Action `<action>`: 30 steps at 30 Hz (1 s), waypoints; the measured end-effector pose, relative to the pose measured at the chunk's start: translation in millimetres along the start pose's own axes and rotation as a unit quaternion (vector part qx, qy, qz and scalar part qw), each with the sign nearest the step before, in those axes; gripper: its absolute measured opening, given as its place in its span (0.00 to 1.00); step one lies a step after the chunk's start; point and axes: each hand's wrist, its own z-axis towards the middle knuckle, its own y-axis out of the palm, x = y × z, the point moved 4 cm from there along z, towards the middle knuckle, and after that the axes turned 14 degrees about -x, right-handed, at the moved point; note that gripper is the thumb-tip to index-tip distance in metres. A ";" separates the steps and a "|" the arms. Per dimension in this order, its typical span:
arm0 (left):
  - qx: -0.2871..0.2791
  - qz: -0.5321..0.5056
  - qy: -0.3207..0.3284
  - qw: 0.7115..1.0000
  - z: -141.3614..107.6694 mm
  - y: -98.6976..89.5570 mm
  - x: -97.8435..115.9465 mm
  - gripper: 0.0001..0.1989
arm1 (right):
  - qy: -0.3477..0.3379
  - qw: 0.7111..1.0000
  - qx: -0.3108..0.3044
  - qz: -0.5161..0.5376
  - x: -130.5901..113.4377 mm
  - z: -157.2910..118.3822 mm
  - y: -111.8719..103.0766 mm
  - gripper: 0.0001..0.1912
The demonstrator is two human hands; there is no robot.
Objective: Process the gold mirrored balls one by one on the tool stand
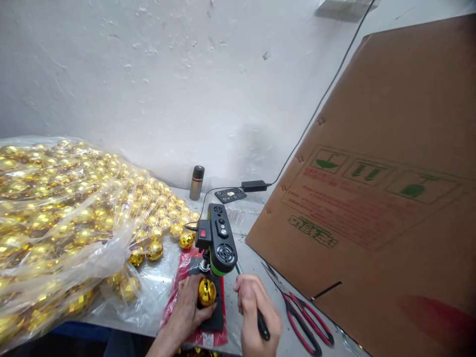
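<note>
A small black bench drill press (pixel 222 243) with a green lower edge stands on a dark base plate (pixel 212 322). My left hand (pixel 190 302) is closed round a gold faceted ball (pixel 207 291), just under the drill's head. Its thumb presses the near side of the ball. The drill's tip is hidden. On the right, my right hand (pixel 257 315) wraps round the drill's lever (pixel 263 325), whose black grip end sticks out below the fingers. Under the base lies a red plastic sheet (pixel 177 292).
A clear plastic bag (pixel 122 243) full of gold balls spreads across the left. Red-and-black-handled scissors (pixel 303 312) lie beside a big cardboard box (pixel 364 178). Behind stand a spray can (pixel 197 182), a dark phone-like slab (pixel 230 195) and a power adapter (pixel 254 186) with its cord.
</note>
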 end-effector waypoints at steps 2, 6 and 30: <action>-0.021 0.009 0.003 1.000 -12.3 2.8 -12.4 0.35 | 0.010 1.000 -0.003 0.013 -11.1 13.2 -7.3 0.16; -0.049 0.062 0.021 0.997 -17.8 -16.2 -30.7 0.50 | -0.019 1.000 0.003 0.019 -14.1 16.9 -6.3 0.16; 0.120 -0.037 -0.010 0.992 -5.4 -91.0 -7.6 0.24 | -0.035 0.999 0.028 0.006 -27.2 13.5 -1.0 0.16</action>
